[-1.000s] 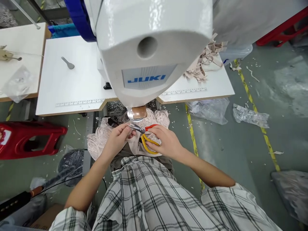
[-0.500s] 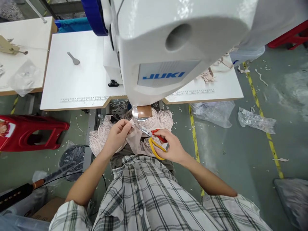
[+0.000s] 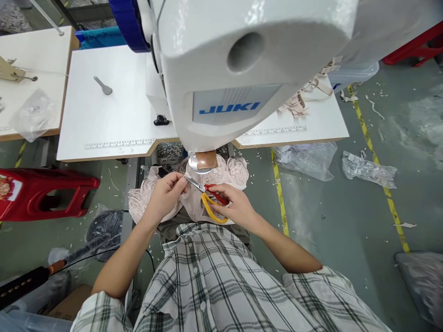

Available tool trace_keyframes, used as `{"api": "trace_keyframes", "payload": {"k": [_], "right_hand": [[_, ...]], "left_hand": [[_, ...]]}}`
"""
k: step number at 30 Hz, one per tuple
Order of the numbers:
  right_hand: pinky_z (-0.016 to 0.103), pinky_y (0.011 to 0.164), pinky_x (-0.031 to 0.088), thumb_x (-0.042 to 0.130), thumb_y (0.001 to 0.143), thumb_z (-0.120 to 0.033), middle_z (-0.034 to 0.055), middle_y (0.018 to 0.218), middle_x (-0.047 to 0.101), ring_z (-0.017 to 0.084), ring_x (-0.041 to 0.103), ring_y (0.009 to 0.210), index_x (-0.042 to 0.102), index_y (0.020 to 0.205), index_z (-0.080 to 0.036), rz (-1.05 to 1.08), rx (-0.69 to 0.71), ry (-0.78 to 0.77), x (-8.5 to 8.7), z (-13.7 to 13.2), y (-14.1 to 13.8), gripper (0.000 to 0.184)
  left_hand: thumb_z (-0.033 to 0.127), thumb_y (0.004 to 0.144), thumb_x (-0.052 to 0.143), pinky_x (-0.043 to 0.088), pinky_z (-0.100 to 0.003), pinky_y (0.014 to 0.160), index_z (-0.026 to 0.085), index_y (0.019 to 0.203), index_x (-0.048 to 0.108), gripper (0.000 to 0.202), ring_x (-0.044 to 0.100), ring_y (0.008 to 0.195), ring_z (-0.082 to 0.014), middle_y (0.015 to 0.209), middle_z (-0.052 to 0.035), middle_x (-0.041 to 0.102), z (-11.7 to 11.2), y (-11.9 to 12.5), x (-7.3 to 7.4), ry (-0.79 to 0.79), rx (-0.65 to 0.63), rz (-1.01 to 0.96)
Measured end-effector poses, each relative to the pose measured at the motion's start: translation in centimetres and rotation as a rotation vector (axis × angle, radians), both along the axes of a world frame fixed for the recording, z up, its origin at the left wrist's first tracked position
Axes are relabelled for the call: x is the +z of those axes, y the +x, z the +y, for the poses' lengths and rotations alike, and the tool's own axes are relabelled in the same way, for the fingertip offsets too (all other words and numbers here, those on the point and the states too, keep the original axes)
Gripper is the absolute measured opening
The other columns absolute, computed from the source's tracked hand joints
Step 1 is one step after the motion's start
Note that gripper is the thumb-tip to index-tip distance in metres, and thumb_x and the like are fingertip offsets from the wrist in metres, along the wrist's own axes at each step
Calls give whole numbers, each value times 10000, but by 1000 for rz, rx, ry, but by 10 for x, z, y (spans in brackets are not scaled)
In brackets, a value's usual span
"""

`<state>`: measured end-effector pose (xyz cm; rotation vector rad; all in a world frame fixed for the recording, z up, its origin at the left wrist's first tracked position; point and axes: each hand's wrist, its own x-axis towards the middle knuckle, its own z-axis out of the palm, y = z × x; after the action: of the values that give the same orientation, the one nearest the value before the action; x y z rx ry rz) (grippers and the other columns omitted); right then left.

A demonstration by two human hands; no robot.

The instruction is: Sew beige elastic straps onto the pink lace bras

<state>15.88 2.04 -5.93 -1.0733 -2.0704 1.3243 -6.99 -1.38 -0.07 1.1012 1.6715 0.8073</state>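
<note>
A pale pink lace garment [image 3: 145,200] lies in my lap below the head of a white JUKI sewing machine [image 3: 224,74]. My left hand [image 3: 165,196] pinches a fold of the lace, fingers closed on it. My right hand [image 3: 232,205] grips scissors [image 3: 211,203] with one red and one yellow handle. The steel blades point left and meet the fabric right at my left fingertips. A copper-coloured part [image 3: 205,161] of the machine hangs just above the blades.
The white sewing table [image 3: 104,115] carries a printed ruler along its edge, a grey lever [image 3: 102,85] and a heap of beige strips [image 3: 301,99]. A red plastic stool [image 3: 41,193] stands at the left. Plastic bags [image 3: 368,170] and yellow floor tape [image 3: 377,175] lie to the right.
The scissors and my right hand have shifted slightly left and up toward my left fingertips. My left hand keeps its pinch on the lace. The view has swung a little.
</note>
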Motion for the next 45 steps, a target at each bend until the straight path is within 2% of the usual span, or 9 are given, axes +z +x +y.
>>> {"api": "trace_keyframes", "payload": {"k": [7,12,20,24,28,31,33,39,45], "right_hand": [[332,600,534,711,825,-404,21,887,709,189,634,697,679,1185,-350,-15,-102,-92,-15,-13,19,365],[312,529,483,713,799,-440,4,768,680,178,578,600,708,1096,-333,-168,-95,-102,-16,1,59,316],[368,676,485,592,860,-472,97,989,722,274,656,822,654,1153,-208,-561,-437,341,0,156,87,399],[458,859,490,524,900,-361,182,1166,675,355,609,1074,643,1192,-137,-619,-330,489,9,207,83,387],[461,881,518,546,923,-422,127,1145,675,305,622,1061,653,1162,-199,-319,-339,410,23,142,59,344],[414,880,551,590,907,-524,48,1112,705,246,664,1013,675,1134,-298,-98,250,66,23,65,36,332],[432,927,539,658,812,-640,73,1215,671,278,639,1101,624,1243,-292,-22,353,6,18,30,21,555],[329,703,550,336,967,-651,40,871,644,190,628,781,616,1036,-245,356,-109,-312,16,14,-8,498],[250,580,434,585,900,-433,-25,674,576,123,546,612,565,816,-209,332,-314,-230,47,55,-21,240]], "left_hand": [[355,921,532,456,-230,616,192,782,644,242,590,687,-141,738,-20,659,2,-1,-3,76,92,16],[324,929,498,430,-253,620,198,904,706,245,611,682,-159,746,-28,698,-1,-13,-13,222,6,428],[366,957,456,514,-289,755,209,1123,638,292,699,898,-215,977,-76,747,16,-39,-6,49,-191,253],[415,959,482,530,-336,819,201,1174,579,319,693,943,-230,1003,-79,736,27,-50,-4,-52,-301,100],[381,953,478,465,-404,874,196,938,652,254,623,983,-278,994,-115,691,21,-35,-12,176,-310,557],[373,964,434,437,-379,765,205,749,587,313,589,826,-262,822,-110,644,13,-4,-13,320,-440,670],[399,972,414,395,-345,662,231,690,519,345,542,672,-229,679,-70,586,9,18,-9,327,-537,636],[384,994,375,323,-316,571,245,656,393,365,464,549,-175,596,-12,506,10,63,8,331,-317,370],[449,1017,375,343,-253,524,219,664,455,429,442,538,-129,580,30,446,16,65,3,326,43,191]]}}
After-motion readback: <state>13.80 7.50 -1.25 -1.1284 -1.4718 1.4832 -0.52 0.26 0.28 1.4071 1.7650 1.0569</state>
